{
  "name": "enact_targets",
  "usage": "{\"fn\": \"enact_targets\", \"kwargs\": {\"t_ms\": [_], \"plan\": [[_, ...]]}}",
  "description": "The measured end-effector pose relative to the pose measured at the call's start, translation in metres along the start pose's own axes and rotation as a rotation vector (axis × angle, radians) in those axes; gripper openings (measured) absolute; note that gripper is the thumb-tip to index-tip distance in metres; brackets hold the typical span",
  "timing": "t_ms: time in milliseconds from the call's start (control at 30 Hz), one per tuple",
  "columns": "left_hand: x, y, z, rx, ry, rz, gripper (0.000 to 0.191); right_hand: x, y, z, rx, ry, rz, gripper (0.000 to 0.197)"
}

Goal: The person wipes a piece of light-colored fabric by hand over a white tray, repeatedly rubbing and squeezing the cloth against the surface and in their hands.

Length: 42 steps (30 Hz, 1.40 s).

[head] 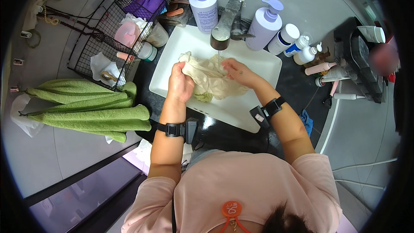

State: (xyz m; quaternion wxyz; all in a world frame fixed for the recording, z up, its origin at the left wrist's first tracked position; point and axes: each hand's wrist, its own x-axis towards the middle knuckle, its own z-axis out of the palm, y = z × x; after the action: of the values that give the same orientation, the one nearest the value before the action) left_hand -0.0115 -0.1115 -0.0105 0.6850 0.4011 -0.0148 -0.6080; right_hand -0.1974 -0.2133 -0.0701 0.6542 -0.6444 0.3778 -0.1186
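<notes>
A wet cream-coloured cloth (210,77) lies bunched in the white rectangular washbasin (161,68). My left hand (181,83) grips the cloth's left end between thumb and fingers, raising it above the basin. On the right, my right hand (238,72) is at the cloth's far side with its fingers bent; whether they pinch the fabric is hard to see. Water runs from the faucet (223,26) in a thin stream beside my right fingertips. Under the cloth's near edge shows a pale green piece of fabric (203,97).
Two pump bottles (203,11) (263,27) flank the faucet. Smaller bottles (284,38) line the right rear of the black countertop (297,84). A black wire basket (93,45) with toiletries hangs left, above green towels (87,113). A black organizer (359,64) stands right.
</notes>
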Motion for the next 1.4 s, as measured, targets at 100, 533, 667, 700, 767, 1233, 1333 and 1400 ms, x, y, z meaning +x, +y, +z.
{"fn": "enact_targets", "kwargs": {"t_ms": [100,533,667,700,767,1233,1333,1400], "plan": [[-0.010,0.003,0.016,-0.025,-0.069,-0.058,0.041,0.016,0.017,0.005,-0.400,0.284,-0.456,0.035],[0.023,-0.022,0.016,0.004,-0.167,-0.363,0.047,-0.012,-0.049,0.023,0.171,0.188,-0.354,0.028],[0.034,-0.069,0.010,0.014,0.051,-0.315,0.049,-0.008,-0.065,0.042,-0.597,0.168,-0.373,0.028],[0.034,-0.073,0.017,0.017,0.038,-0.335,0.049,-0.003,-0.061,0.029,-0.603,0.185,-0.357,0.028],[0.018,-0.059,0.035,-0.044,-0.083,-0.400,0.052,0.005,-0.057,0.003,-0.554,0.496,-0.302,0.022],[0.001,-0.024,0.018,0.138,-0.108,-0.060,0.031,-0.010,-0.048,-0.004,-0.086,0.109,-0.408,0.035],[-0.006,-0.016,0.029,0.339,-0.163,-0.103,0.031,-0.010,-0.031,0.001,0.217,-0.028,-0.267,0.042],[0.000,-0.018,0.024,0.334,-0.138,-0.095,0.032,-0.019,-0.044,-0.003,0.487,-0.059,-0.118,0.040]]}}
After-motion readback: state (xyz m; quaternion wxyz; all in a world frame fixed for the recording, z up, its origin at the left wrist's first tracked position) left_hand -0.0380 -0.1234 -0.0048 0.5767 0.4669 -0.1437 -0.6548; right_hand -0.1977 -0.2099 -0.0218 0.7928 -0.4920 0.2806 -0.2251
